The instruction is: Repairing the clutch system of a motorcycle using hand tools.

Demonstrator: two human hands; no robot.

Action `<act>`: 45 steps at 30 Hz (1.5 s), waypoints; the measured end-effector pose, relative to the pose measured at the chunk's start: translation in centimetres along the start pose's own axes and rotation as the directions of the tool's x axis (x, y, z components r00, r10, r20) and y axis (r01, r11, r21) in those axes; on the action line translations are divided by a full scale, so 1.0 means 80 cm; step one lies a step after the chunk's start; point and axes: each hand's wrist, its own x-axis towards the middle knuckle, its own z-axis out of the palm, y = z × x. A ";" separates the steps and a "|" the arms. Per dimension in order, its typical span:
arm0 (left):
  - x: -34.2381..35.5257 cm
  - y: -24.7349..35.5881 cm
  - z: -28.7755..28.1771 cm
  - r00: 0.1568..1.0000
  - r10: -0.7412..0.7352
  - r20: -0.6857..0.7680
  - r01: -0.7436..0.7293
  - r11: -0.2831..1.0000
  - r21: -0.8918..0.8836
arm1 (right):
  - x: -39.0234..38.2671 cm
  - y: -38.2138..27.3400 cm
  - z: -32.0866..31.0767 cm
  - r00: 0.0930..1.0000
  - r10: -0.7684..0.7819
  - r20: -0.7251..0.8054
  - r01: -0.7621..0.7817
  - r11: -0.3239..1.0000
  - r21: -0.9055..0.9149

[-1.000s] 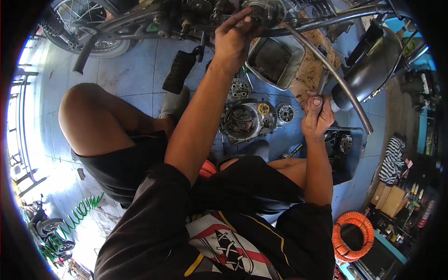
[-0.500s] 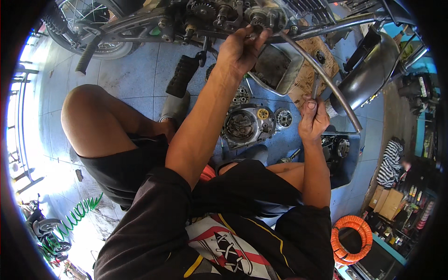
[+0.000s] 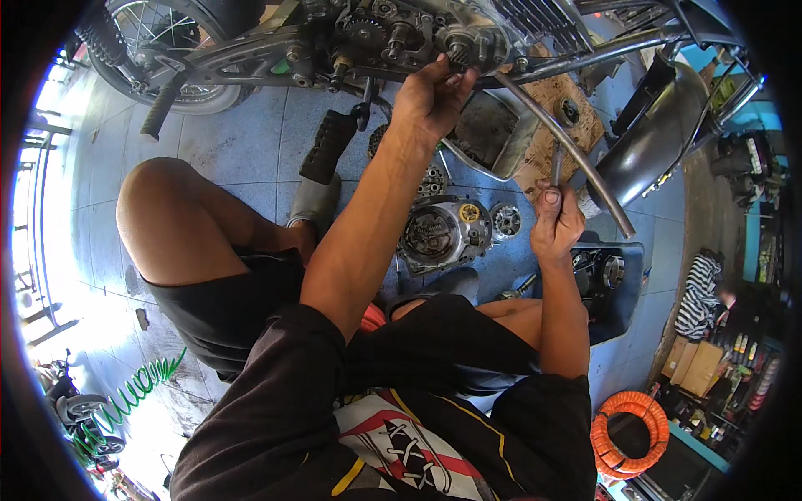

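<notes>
My left hand (image 3: 428,100) reaches up to the open engine (image 3: 393,29) of a motorcycle, fingertips curled at a splined shaft (image 3: 458,50); exactly what they grip is hidden. Low on the right, my right hand (image 3: 555,221) is closed round a slim metal tool (image 3: 556,163) pointing upward. A long steel tube (image 3: 585,163) slants down past it from the frame. Beneath my hands on the tiled floor lie a round engine cover (image 3: 439,234) with a small yellow part, and a clutch piece (image 3: 505,219).
A metal tray (image 3: 518,138) sits on stained cardboard (image 3: 547,167), beside a black front fender (image 3: 643,154). A grey bin (image 3: 626,292) with parts is at my right. A footpeg (image 3: 322,150), rear wheel (image 3: 167,67), green coiled hose (image 3: 142,384) and orange hose coil (image 3: 631,463) surround me.
My left fingers have moved from high on the hub to its underside, uncovering the splined shaft. My right hand with the tool has shifted slightly down and left.
</notes>
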 end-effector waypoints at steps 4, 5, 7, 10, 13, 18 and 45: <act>-0.004 -0.002 0.004 0.997 0.032 -0.074 -0.028 0.998 0.054 | 0.001 0.000 0.000 1.000 -0.027 0.007 0.027 1.000 -0.008; -0.006 -0.002 0.006 0.995 0.054 -0.082 -0.047 0.996 0.081 | 0.002 -0.001 0.000 1.000 -0.030 0.006 0.030 1.000 -0.005; -0.008 -0.004 0.011 0.991 0.084 -0.108 -0.071 0.991 0.116 | 0.002 -0.001 0.001 0.999 -0.042 0.013 0.042 0.999 -0.018; -0.010 -0.003 0.018 0.985 0.132 -0.109 -0.112 0.979 0.170 | 0.003 0.000 0.002 0.999 -0.042 0.018 0.043 0.998 -0.035; -0.007 0.000 0.021 0.992 0.085 -0.091 -0.077 0.993 0.085 | 0.004 0.001 0.003 0.999 -0.033 0.024 0.033 0.999 -0.039; -0.009 0.000 0.014 0.998 0.008 -0.055 -0.009 1.000 -0.013 | 0.005 0.003 0.005 0.999 -0.030 0.025 0.031 0.999 -0.041; -0.008 -0.004 0.003 0.995 0.084 -0.053 -0.079 0.993 0.091 | 0.006 -0.002 0.013 1.000 -0.028 -0.001 0.028 0.999 -0.024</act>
